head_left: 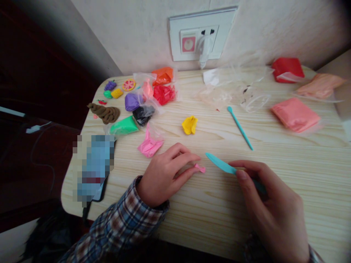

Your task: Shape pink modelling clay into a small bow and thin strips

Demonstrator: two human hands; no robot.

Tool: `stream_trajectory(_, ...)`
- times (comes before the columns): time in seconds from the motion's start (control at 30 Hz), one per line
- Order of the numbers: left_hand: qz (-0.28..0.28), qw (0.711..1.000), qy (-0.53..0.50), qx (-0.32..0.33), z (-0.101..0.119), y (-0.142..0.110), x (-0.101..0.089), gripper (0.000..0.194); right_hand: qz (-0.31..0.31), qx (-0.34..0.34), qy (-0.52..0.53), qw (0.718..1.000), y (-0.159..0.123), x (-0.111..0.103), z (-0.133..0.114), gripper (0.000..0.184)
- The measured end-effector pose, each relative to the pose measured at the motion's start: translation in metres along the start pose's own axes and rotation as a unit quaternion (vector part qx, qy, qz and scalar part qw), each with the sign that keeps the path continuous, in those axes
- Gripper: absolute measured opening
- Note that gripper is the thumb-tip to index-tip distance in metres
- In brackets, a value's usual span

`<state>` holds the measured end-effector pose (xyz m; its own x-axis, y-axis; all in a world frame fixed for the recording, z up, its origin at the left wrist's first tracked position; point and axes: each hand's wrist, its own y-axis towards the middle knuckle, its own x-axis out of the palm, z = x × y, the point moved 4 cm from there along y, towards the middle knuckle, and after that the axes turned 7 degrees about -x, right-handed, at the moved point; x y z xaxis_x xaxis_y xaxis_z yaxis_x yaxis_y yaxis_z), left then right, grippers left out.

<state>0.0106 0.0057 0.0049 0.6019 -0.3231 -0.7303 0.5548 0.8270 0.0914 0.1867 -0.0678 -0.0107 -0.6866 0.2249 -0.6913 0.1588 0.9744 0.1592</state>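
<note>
1. Pink clay piece (202, 169) lies on the tabletop (208, 219) around the middle of the scene, right at the thumb tip of the left hand (167, 173).
2. On my feed, that hand comes in from the near left; its grip is narrow, thumb and index finger slightly apart, and I cannot tell whether the thumb presses on the clay.
3. I see the right hand (274, 210) at the near right, its grip holding a turquoise knife (219, 163); the blade points left and ends near the pink clay, apart from it.
4. Farther back I have a yellow clay lump (189, 125), and to its right a slanting turquoise stick (241, 129).
5. Toward the left I make out a pink packet (150, 147), a green packet (124, 125) and a brown coil (109, 115).
6. At the far right sit a salmon packet (294, 114) and a red packet (287, 69).
</note>
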Motion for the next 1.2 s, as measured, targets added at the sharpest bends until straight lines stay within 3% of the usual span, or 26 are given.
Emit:
stream_trajectory(0.33,-0.047,0.998,-0.028,-0.021,-0.004,0.001,0.0,0.02,0.012,0.007,-0.024,1.0,0.0,-0.004,0.004,0.019)
stream_trajectory(0.63,-0.037,0.999,-0.005,-0.035,-0.004,0.002,0.002,0.006,-0.016,-0.044,-0.033,0.998,0.002,0.001,-0.001,0.016)
stream_trajectory(0.87,-0.024,0.997,-0.044,-0.061,-0.006,0.001,-0.001,0.022,-0.04,-0.085,-0.034,0.995,0.001,0.008,-0.006,0.016)
stream_trajectory(1.0,-0.002,0.99,-0.101,-0.099,-0.011,0.001,-0.008,0.014,-0.038,-0.103,-0.041,0.993,0.004,0.009,-0.009,0.019)
stream_trajectory(1.2,-0.023,0.99,-0.071,-0.117,-0.012,0.003,-0.011,0.012,-0.054,-0.109,-0.016,0.993,0.011,0.008,-0.01,0.02)
